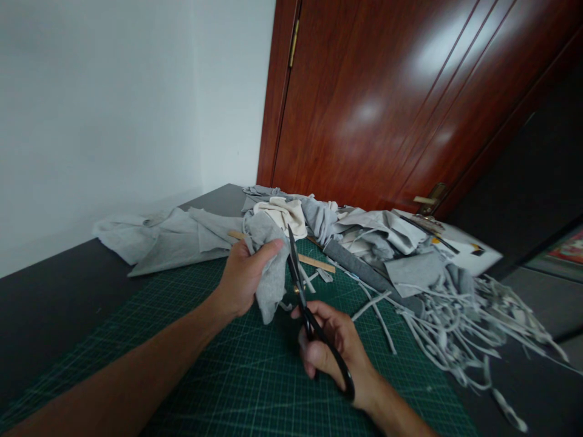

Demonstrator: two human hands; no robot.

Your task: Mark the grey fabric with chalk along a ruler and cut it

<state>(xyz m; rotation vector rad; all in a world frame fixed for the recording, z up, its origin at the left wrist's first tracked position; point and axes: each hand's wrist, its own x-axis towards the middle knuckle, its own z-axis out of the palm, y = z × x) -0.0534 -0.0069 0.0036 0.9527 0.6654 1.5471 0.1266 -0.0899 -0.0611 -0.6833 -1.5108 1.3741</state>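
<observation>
My left hand [246, 276] grips a bunched piece of grey fabric [272, 285], thumb on top, above the green cutting mat [191, 358]. In my right hand [334, 343] is a pair of black scissors [297, 282], with fingers in and around the handles. The blades point up and away, along the right edge of the held fabric; I cannot tell whether they touch it. Beneath and behind the fabric lies a wooden ruler [314, 262], partly hidden. A cream cloth [285, 213] rests just beyond my left hand.
Grey fabric sheets [177, 240] lie at the left. Cloth pieces [378, 227] are heaped at the back right, beside a tangle of grey fabric strips [450, 328]. Loose strips lie on the mat. A white board [473, 243], a wooden door [364, 109] and a white wall [113, 103] are behind.
</observation>
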